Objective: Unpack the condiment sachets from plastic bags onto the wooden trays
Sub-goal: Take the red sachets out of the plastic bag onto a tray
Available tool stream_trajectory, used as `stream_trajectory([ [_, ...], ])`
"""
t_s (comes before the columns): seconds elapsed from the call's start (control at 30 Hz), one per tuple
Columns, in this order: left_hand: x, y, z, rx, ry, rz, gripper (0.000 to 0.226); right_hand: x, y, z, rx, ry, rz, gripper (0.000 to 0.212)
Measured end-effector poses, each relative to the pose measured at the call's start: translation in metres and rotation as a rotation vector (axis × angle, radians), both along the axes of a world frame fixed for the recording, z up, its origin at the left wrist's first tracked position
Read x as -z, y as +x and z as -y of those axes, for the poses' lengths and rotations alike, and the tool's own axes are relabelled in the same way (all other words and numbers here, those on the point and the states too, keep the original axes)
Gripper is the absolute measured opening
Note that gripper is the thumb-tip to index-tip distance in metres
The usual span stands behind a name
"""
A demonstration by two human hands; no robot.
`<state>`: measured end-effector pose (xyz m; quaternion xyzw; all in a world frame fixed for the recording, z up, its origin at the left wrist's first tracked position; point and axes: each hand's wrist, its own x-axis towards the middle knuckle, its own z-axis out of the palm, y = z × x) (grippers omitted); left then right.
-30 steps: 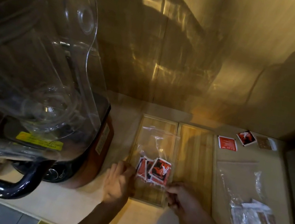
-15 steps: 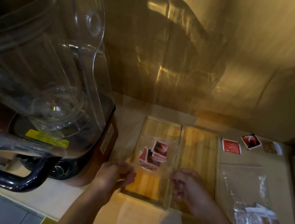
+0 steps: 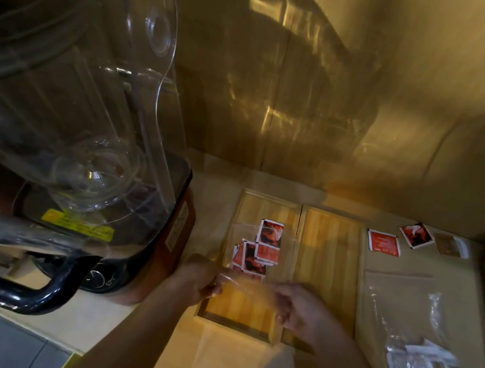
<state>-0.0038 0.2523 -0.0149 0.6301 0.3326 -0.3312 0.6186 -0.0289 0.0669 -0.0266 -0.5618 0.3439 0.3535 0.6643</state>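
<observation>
Two wooden trays lie side by side on the counter, the left tray (image 3: 235, 315) and the right tray (image 3: 329, 264). Over the left tray I hold a clear plastic bag (image 3: 244, 283) by its near edge, my left hand (image 3: 198, 280) pinching one corner and my right hand (image 3: 299, 305) the other. Several red sachets (image 3: 258, 250) sit at the bag's far end over the tray; whether they are inside the bag or out on the wood I cannot tell.
A large blender (image 3: 71, 153) with a clear jar and black handle fills the left. On the counter to the right lie a second plastic bag (image 3: 412, 337) with pale sachets, two loose red sachets (image 3: 384, 243), and a brown sachet (image 3: 450, 246). A wall stands close behind.
The bag has been turned so my hands now hold its near edge. The red sachets have slid from close to my hands toward the far end of the left tray.
</observation>
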Motion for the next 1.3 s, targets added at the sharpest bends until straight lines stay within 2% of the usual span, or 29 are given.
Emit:
stream_trajectory([
  [0.13, -0.015, 0.005, -0.006, -0.076, -0.093, 0.123, 0.013, -0.013, 0.013, 0.005, 0.094, 0.097, 0.166, 0.016],
  [0.2, -0.018, 0.001, -0.016, -0.041, -0.117, 0.122, 0.016, -0.015, 0.013, 0.011, 0.060, 0.123, 0.191, 0.018],
  [0.27, -0.016, -0.008, -0.022, 0.068, -0.155, 0.060, 0.014, -0.012, 0.005, 0.015, -0.065, 0.106, 0.149, 0.016],
  [0.33, -0.009, -0.018, -0.023, 0.186, -0.167, -0.062, 0.017, -0.006, -0.006, 0.016, -0.149, 0.104, 0.021, 0.016],
  [0.4, 0.004, -0.024, -0.021, 0.237, -0.169, -0.157, 0.022, 0.001, -0.015, 0.013, -0.113, 0.154, -0.080, 0.015],
  [0.53, 0.024, -0.013, -0.009, 0.063, -0.218, -0.168, 0.033, 0.011, -0.009, 0.001, 0.085, 0.089, -0.022, 0.021],
  [0.6, 0.026, -0.004, 0.001, -0.053, -0.312, -0.140, 0.031, 0.011, -0.001, -0.007, 0.103, 0.013, 0.041, 0.018],
  [0.7, 0.026, 0.008, 0.012, -0.115, -0.423, -0.124, 0.031, 0.009, 0.012, -0.011, 0.090, -0.057, 0.051, 0.018],
  [0.83, 0.011, 0.023, 0.008, -0.087, -0.326, -0.010, 0.026, -0.007, 0.027, -0.003, 0.130, -0.029, 0.076, 0.009],
  [0.93, -0.013, 0.024, 0.001, 0.033, -0.226, 0.124, 0.018, -0.024, 0.029, 0.001, 0.129, 0.008, 0.100, 0.016],
  [1.0, -0.027, 0.020, -0.002, 0.079, -0.273, 0.128, 0.019, -0.031, 0.025, 0.004, 0.111, 0.047, 0.113, 0.020],
  [1.1, -0.040, 0.010, -0.007, 0.097, -0.315, 0.114, 0.023, -0.034, 0.015, 0.012, 0.095, 0.117, 0.119, 0.015],
  [1.2, -0.045, 0.000, -0.006, 0.073, -0.329, 0.099, 0.022, -0.034, 0.002, 0.022, 0.105, 0.178, 0.111, 0.033],
  [1.27, -0.046, -0.006, -0.002, 0.099, -0.255, 0.134, 0.021, -0.035, -0.007, 0.030, 0.136, 0.138, 0.184, 0.037],
  [1.3, -0.047, -0.009, 0.001, 0.126, -0.194, 0.161, 0.018, -0.035, -0.012, 0.035, 0.158, 0.120, 0.231, 0.030],
])
